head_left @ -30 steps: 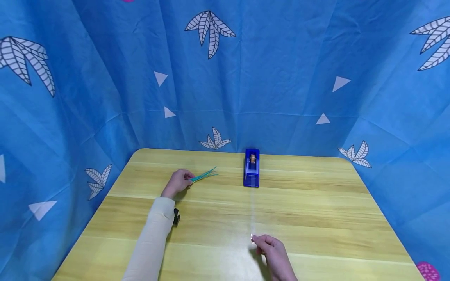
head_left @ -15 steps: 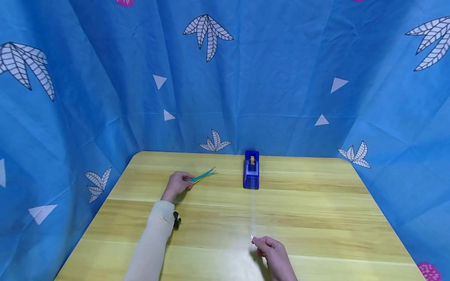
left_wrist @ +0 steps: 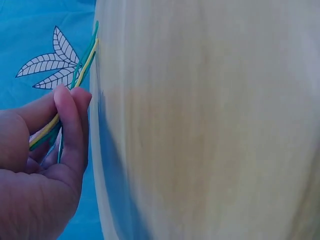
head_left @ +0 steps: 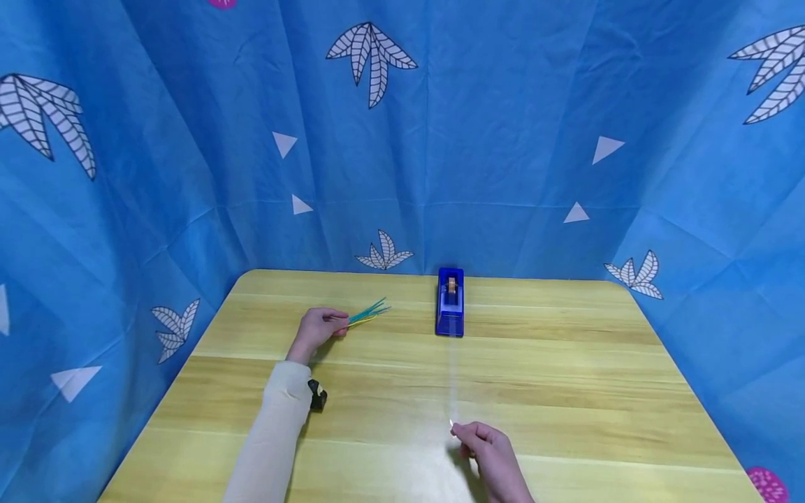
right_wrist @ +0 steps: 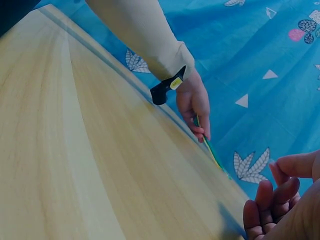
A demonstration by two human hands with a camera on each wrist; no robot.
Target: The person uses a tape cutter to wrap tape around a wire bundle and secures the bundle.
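Note:
Between its thumb and fingers my left hand (head_left: 319,330) pinches a small bundle of thin green and yellow wires (head_left: 367,312). Their far ends fan out to the right, low over the table; in the left wrist view the wires (left_wrist: 84,70) also run back behind the fingertips. Nearer the front, my right hand (head_left: 493,453) pinches the end of a clear tape strip (head_left: 453,377). This strip stretches straight back to a blue tape dispenser (head_left: 449,324), which holds a small roll. In the right wrist view the right hand's (right_wrist: 280,202) thumb and index finger meet.
Both hands are over a wood-grain table (head_left: 566,377). A blue curtain (head_left: 503,140) with white leaf prints hangs behind it and along both sides. A black wrist camera (head_left: 317,396) sits by the left sleeve.
In the left fingers the wires have shifted and spread a little, so the yellow one shows more. The right hand, tape strip and dispenser keep their places.

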